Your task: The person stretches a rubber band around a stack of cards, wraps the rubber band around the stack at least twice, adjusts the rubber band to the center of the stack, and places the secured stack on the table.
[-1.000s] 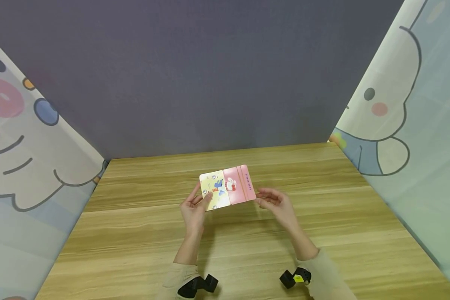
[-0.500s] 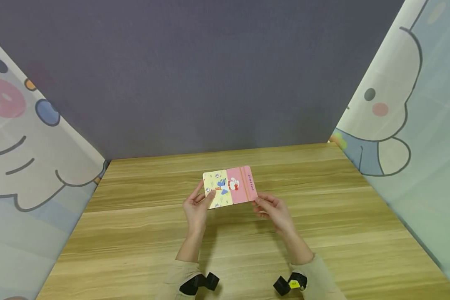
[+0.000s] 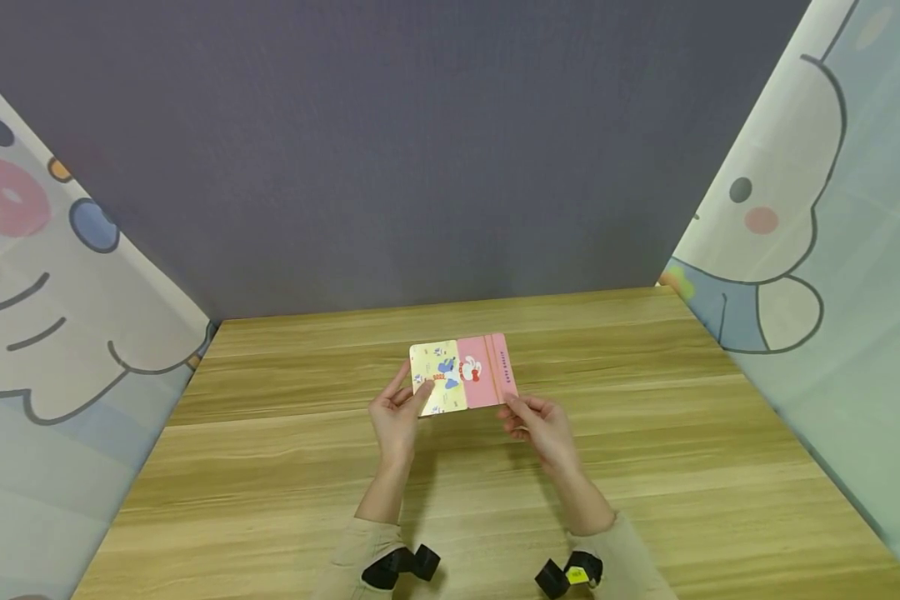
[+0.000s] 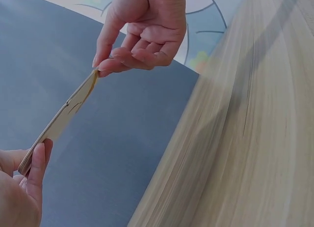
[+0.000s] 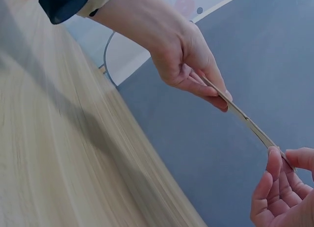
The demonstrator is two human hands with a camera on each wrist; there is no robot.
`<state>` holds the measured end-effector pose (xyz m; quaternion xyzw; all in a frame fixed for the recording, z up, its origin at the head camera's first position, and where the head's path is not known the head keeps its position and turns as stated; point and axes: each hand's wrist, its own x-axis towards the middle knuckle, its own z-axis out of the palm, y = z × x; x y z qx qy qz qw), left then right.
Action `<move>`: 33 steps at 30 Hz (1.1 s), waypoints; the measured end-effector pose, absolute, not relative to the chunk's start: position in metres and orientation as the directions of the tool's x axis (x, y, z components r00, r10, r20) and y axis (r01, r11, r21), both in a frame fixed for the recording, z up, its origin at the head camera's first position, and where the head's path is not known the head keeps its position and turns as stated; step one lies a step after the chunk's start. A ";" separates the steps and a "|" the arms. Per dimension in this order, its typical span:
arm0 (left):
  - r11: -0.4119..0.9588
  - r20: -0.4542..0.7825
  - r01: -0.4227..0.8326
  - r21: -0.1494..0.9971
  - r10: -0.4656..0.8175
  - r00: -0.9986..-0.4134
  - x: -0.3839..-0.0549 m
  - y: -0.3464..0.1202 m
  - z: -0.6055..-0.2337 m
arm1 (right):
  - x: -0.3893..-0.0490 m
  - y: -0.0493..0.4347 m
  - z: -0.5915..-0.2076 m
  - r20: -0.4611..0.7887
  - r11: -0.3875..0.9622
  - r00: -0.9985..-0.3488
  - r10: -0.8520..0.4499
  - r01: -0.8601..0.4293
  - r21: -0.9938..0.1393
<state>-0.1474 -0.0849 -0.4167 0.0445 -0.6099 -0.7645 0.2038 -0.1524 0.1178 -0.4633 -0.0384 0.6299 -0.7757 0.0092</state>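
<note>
A small open booklet (image 3: 461, 375), yellow on its left half and pink on its right, is held up above the table. Blue and white cartoon animals are printed across its middle. My left hand (image 3: 395, 425) pinches the yellow end, thumb on the printed face and fingers behind. At the lower corner of the pink end, my right hand (image 3: 549, 433) grips between thumb and fingers. Seen edge-on in the left wrist view, the booklet (image 4: 64, 114) is thin and layered, with a pale underside. The right wrist view shows a crease midway along the booklet (image 5: 248, 121).
Beneath both hands lies a wood-grain table (image 3: 270, 475). A dark grey panel (image 3: 435, 150) rises at its far edge. Cartoon-printed sheets hang on the left (image 3: 82, 333) and right (image 3: 780, 250) sides. Each wrist carries a black camera mount.
My right hand has moved left from beside the pink end and now pinches its corner. The booklet and my left hand have shifted slightly to the right.
</note>
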 end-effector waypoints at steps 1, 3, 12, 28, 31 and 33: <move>-0.170 0.182 0.257 0.951 -0.364 -0.913 -0.148 -0.085 -0.417 | -0.156 0.119 -0.472 0.057 -0.213 -0.996 -0.068 -0.041 -0.976; -0.163 0.180 0.255 0.953 -0.371 -0.911 -0.148 -0.085 -0.418 | -0.162 0.120 -0.485 0.060 -0.215 -0.996 -0.068 -0.044 -0.976; -0.143 0.177 0.246 0.959 -0.377 -0.909 -0.144 -0.081 -0.417 | -0.126 0.093 -0.410 -0.132 -0.241 -0.991 0.035 0.120 -0.963; -0.213 0.211 0.303 0.929 -0.368 -0.905 -0.152 -0.075 -0.432 | -0.128 0.095 -0.425 -0.132 -0.245 -0.991 0.016 0.124 -0.961; -0.221 0.288 0.378 0.899 -0.353 -0.890 -0.163 -0.079 -0.454 | -0.128 0.097 -0.425 -0.152 -0.254 -0.988 0.040 0.137 -0.958; -0.242 0.323 0.416 0.877 -0.345 -0.881 -0.168 -0.081 -0.464 | -0.128 0.097 -0.426 -0.141 -0.251 -0.989 0.035 0.128 -0.960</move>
